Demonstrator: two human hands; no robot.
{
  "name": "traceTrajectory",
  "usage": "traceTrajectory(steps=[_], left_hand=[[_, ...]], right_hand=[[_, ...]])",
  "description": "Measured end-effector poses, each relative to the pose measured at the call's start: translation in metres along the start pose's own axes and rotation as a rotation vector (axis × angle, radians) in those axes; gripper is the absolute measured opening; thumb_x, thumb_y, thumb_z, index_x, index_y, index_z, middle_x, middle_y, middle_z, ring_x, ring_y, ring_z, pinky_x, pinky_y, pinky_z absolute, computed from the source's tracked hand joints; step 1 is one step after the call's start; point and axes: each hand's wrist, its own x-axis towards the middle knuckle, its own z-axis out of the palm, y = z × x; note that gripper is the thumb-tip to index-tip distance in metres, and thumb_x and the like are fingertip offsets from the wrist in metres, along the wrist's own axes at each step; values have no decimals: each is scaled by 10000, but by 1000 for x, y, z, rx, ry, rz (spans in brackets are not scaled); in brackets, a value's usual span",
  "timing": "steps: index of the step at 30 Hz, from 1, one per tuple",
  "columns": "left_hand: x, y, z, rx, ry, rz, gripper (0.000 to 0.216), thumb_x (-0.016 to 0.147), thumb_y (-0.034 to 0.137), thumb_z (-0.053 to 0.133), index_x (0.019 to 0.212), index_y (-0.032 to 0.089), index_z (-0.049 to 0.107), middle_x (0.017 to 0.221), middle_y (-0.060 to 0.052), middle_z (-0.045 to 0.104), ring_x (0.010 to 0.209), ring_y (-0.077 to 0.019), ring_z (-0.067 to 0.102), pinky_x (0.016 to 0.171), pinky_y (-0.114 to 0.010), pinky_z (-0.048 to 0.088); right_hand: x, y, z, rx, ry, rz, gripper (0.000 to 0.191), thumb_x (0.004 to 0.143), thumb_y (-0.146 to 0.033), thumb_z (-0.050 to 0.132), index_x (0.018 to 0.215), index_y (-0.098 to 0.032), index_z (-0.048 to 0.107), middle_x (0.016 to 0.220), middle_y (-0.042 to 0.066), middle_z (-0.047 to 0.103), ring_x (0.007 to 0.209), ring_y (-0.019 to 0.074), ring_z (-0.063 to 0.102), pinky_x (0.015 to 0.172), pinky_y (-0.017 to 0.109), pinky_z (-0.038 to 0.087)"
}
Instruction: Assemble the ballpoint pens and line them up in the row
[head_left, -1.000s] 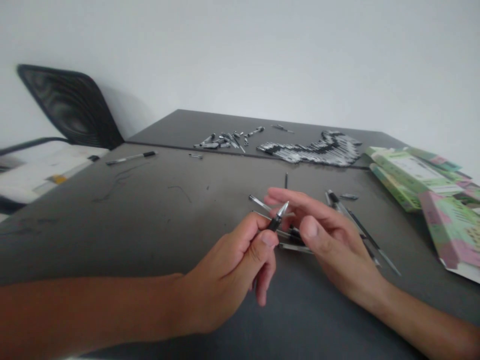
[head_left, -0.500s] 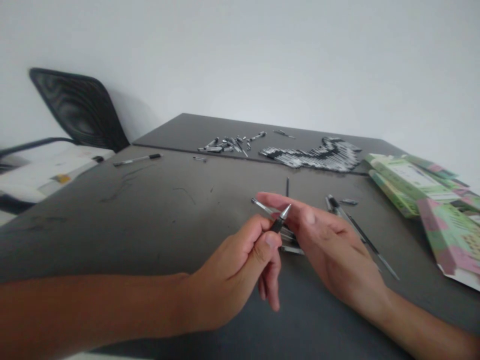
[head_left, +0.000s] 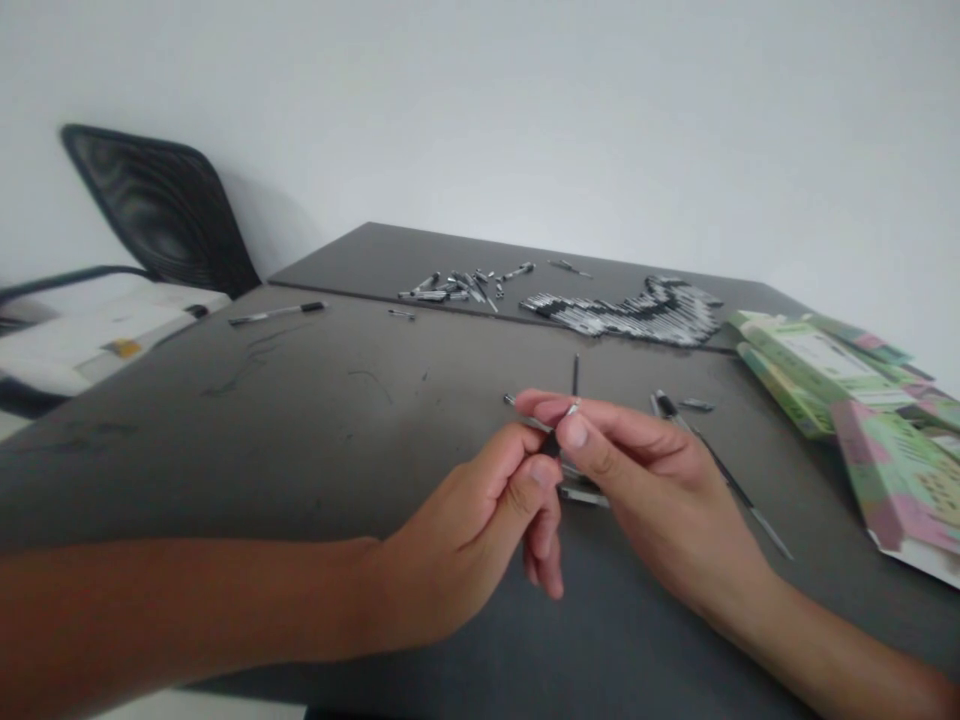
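Here we are at the fingers: our left hand has thumb and index pinching a pen by its black grip, and our right hand meets it, thumb and forefinger pressed about the silver tip. So the pen sits in mid-air between our two hands, over the tabletop, its long axis slanting, tip up and away from us with a lean to the right, the rear end hidden by our left hand. Below our fingers, clear pen parts lie on that dark grey surface, scuffed with darker streaks on the left. Right of our right hand, a thin refill runs diagonally. Farther out, a seam crosses the tabletop; beyond it we spot a jumbled pile of pen pieces, then a curving band of pens laid side by side. Green and pink boxes crowd the right, a lone pen lies far left, and past that edge a black mesh chair stands before a plain white wall.
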Motion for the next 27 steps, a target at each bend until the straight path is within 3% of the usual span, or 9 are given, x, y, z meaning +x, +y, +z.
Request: traceTrajectory(steps=[1,3,6,8,12,16,21,23,27], left_hand=[[0,0,0,14,-1,6,392,1156,553,361,981,222,475,687,51,571,594,-127,651,606,-257,526],[-1,0,1,26,4,8,380,1157,548,360,1010,219,481,686,53,571,594,-129,646,607,-261,523],[-2,0,1,10,29,-1,381,1161,537,356,999,216,484,686,54,566,589,-126,646,600,-260,515],[-1,0,1,12,28,7,381,1163,529,357,987,215,483,682,51,572,589,-123,643,608,-260,515],[0,-2,0,20,22,15,377,1161,536,361,1021,213,498,690,54,578,584,-121,647,599,-253,524],[0,-2,0,63,-1,13,412,1160,546,353,993,207,519,674,49,585,594,-120,650,621,-253,529],[-2,-1,0,0,33,4,385,1165,530,345,968,223,467,692,67,546,562,-106,621,597,-250,503],[-2,-2,0,-3,26,10,389,1162,537,351,952,226,455,692,70,531,553,-107,611,588,-254,495],[-1,-3,-2,33,30,3,376,1166,522,345,973,224,468,680,68,536,561,-116,609,600,-266,489]], right_hand=[[1,1,-1,-19,39,-42,106,854,-412,890,936,-348,873,1116,8,850,1128,238,772,1062,404,581],[3,5,-4,-2,44,-82,226,777,-454,944,968,-361,864,1116,-4,847,1210,242,741,1091,381,556],[0,5,-4,73,-90,-6,455,931,-623,742,1307,-370,783,1309,30,799,1210,267,748,1028,417,602],[-3,2,-3,76,-159,48,434,1022,-593,622,1356,-354,763,1339,49,787,1156,273,773,974,444,634],[-1,-4,0,-36,-74,21,206,955,-474,769,1098,-362,866,1289,24,810,1161,261,771,1050,457,604],[2,-3,-2,-68,55,-31,145,773,-429,947,861,-337,877,1000,9,860,1162,260,768,1079,416,580],[-4,-4,-2,116,-183,64,355,1037,-518,641,1326,-365,779,1199,41,838,771,199,809,749,383,679],[-4,-6,-3,55,-160,40,299,1043,-462,654,1278,-359,806,1282,38,815,938,221,822,890,411,673],[1,-8,-7,-103,-47,-24,194,980,-435,755,1125,-359,861,1303,12,806,1281,254,725,1188,477,524]])
